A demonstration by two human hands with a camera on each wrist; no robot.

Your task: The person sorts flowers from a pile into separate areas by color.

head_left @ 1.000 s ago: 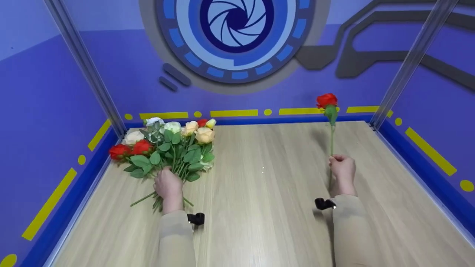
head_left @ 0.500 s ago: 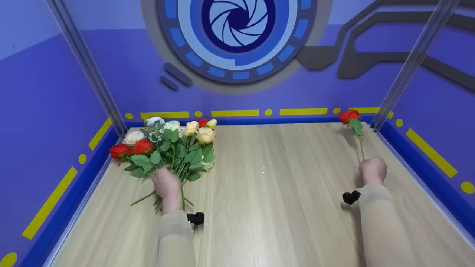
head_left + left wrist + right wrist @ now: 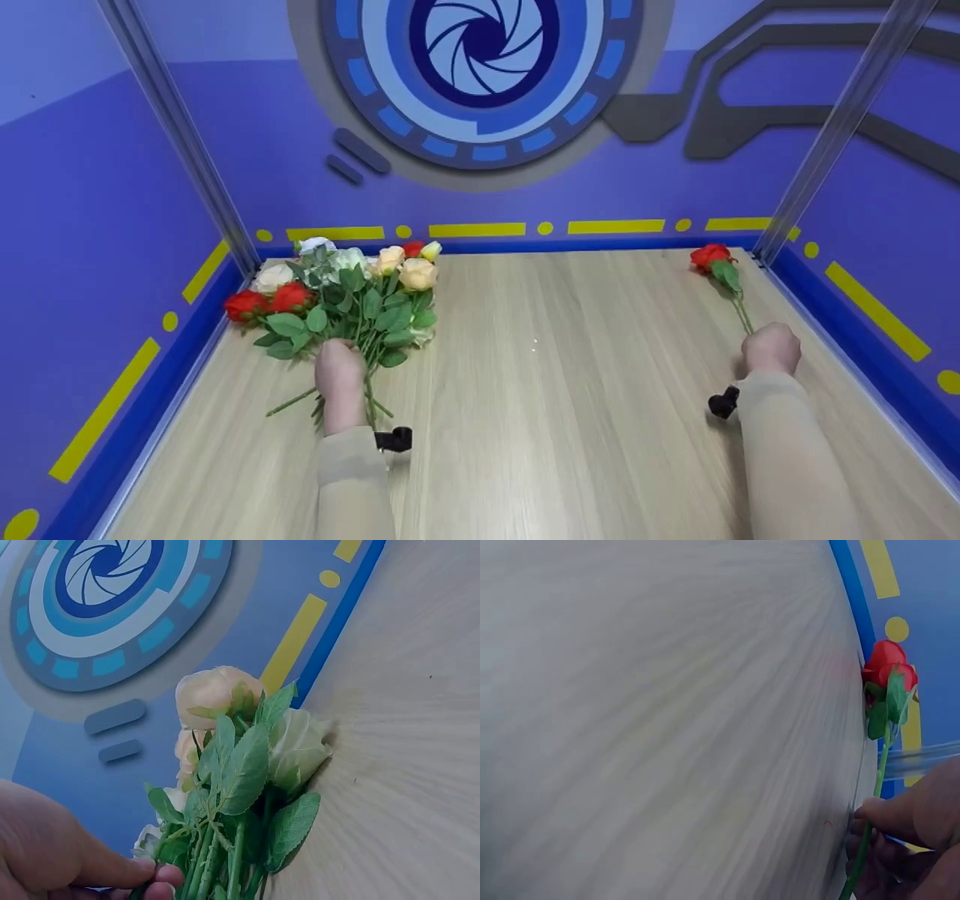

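A bunch of artificial flowers (image 3: 390, 315) lies at the left of the table, with red, white and peach roses and green leaves. My left hand (image 3: 341, 367) is over its stems. The left wrist view shows thumb and fingers (image 3: 142, 868) pinching a green stem beside several others; which flower that stem belongs to is hidden. On the right, my right hand (image 3: 772, 349) holds a single red rose (image 3: 711, 257) low over the table, its bloom toward the back right corner. Seen from the right wrist, the thumb (image 3: 889, 816) and fingers pinch its green stem (image 3: 882, 772).
The wooden table (image 3: 555, 390) stretches between the two hands. Blue and purple panels (image 3: 487, 206) with yellow marks enclose its back and sides, and metal corner posts (image 3: 832, 135) rise at both back corners. Loose stem ends (image 3: 292, 401) stick out in front of the bunch.
My right hand has moved right with the red rose, and the rose has come down from upright to near the table. My left hand has stayed at the bunch, turning slightly.
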